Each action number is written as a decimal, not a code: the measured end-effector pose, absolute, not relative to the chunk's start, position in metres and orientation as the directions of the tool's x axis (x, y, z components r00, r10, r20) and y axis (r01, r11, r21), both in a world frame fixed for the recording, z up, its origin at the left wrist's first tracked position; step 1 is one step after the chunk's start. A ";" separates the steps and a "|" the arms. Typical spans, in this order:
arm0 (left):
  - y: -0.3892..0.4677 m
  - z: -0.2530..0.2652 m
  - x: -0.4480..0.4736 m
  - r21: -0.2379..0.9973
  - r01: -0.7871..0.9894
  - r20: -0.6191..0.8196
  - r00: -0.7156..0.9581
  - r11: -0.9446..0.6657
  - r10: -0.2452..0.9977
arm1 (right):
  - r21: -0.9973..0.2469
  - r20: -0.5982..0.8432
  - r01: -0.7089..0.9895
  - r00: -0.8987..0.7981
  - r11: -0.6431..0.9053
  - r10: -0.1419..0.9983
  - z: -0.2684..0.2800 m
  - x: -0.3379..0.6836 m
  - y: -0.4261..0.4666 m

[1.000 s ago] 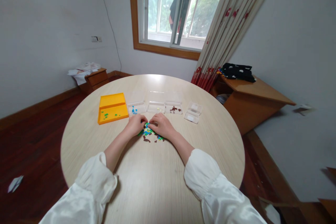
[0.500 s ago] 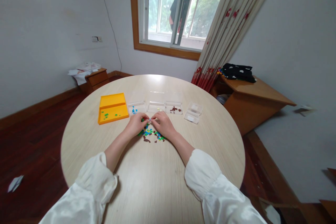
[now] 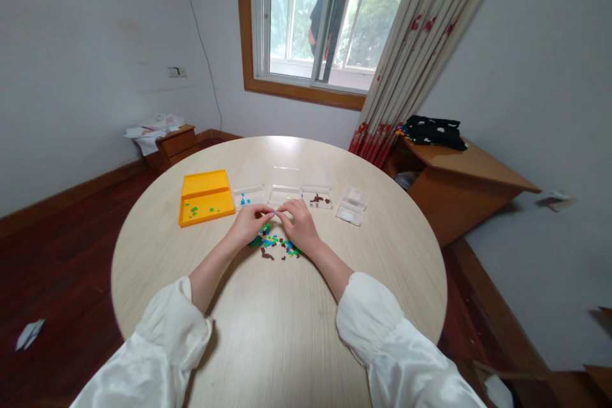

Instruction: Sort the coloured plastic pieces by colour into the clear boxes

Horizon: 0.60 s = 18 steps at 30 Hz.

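My left hand (image 3: 248, 224) and my right hand (image 3: 300, 227) meet over the table, thumbs and forefingers pinched together. Between their fingertips shows a tiny blue building brick (image 3: 275, 213); its shape is too small to make out. Just below my hands lies a loose pile of small building bricks (image 3: 270, 241) in green, blue, yellow and brown, partly covered by my fingers. A few brown bricks (image 3: 266, 255) lie at the near edge of the pile.
A yellow open case (image 3: 206, 182) with several green bricks stands left. Behind my hands are clear open boxes: one with blue bricks (image 3: 243, 200), one partly hidden (image 3: 285, 191), one with brown bricks (image 3: 317, 199). Another clear box (image 3: 351, 209) stands right on the round table (image 3: 282, 331).
Both hands have risen slightly away from me, still pinched together at the fingertips. More of the pile's upper left now shows. The boxes have not moved.
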<state>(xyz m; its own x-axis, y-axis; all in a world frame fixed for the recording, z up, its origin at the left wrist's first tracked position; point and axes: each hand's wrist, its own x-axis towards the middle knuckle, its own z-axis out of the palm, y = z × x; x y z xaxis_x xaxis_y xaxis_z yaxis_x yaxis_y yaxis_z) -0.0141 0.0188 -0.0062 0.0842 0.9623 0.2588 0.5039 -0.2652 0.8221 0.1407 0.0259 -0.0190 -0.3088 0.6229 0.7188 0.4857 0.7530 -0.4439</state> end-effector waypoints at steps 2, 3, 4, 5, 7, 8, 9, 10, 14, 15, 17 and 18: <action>0.019 -0.007 -0.014 0.826 0.492 0.271 0.081 -0.275 0.959 | -0.441 0.727 0.480 -0.305 0.759 0.615 -0.019 0.140 0.026; 0.019 -0.007 -0.014 0.825 0.489 0.280 0.080 -0.282 0.957 | -0.443 0.728 0.477 -0.303 0.759 0.616 -0.019 0.140 0.026; 0.019 -0.007 -0.014 0.823 0.488 0.291 0.078 -0.291 0.954 | -0.447 0.727 0.476 -0.300 0.758 0.617 -0.019 0.140 0.026; 0.019 -0.007 -0.014 0.821 0.486 0.302 0.078 -0.301 0.950 | -0.451 0.727 0.476 -0.296 0.756 0.620 -0.019 0.140 0.025; 0.018 -0.007 -0.014 0.815 0.484 0.320 0.081 -0.318 0.944 | -0.455 0.726 0.475 -0.291 0.753 0.623 -0.019 0.140 0.025; 0.018 -0.007 -0.014 0.812 0.485 0.325 0.087 -0.325 0.942 | -0.457 0.727 0.472 -0.291 0.754 0.622 -0.019 0.140 0.025; 0.018 -0.007 -0.014 0.809 0.485 0.328 0.095 -0.331 0.940 | -0.458 0.727 0.469 -0.292 0.755 0.622 -0.019 0.140 0.025; 0.018 -0.007 -0.014 0.806 0.486 0.331 0.102 -0.337 0.938 | -0.460 0.726 0.464 -0.293 0.757 0.622 -0.018 0.140 0.025; 0.020 -0.010 -0.016 0.792 0.506 0.334 0.111 -0.343 0.936 | -0.469 0.721 0.451 -0.301 0.760 0.624 -0.018 0.141 0.025; 0.021 -0.010 -0.017 0.786 0.518 0.331 0.106 -0.336 0.938 | -0.472 0.718 0.449 -0.303 0.759 0.626 -0.018 0.142 0.025; 0.023 -0.012 -0.021 0.763 0.568 0.324 0.074 -0.307 0.943 | -0.496 0.700 0.445 -0.302 0.745 0.647 -0.018 0.144 0.025; 0.024 -0.013 -0.023 0.737 0.611 0.335 0.042 -0.289 0.941 | -0.521 0.681 0.440 -0.302 0.731 0.667 -0.018 0.145 0.024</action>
<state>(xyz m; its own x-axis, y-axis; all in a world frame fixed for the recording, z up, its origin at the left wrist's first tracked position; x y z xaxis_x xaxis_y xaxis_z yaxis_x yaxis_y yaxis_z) -0.0232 0.0239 -0.0127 0.0419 0.9413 0.3349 0.6109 -0.2894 0.7370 0.1449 0.0243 -0.0184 -0.3025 0.6669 0.6810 0.4400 0.7315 -0.5209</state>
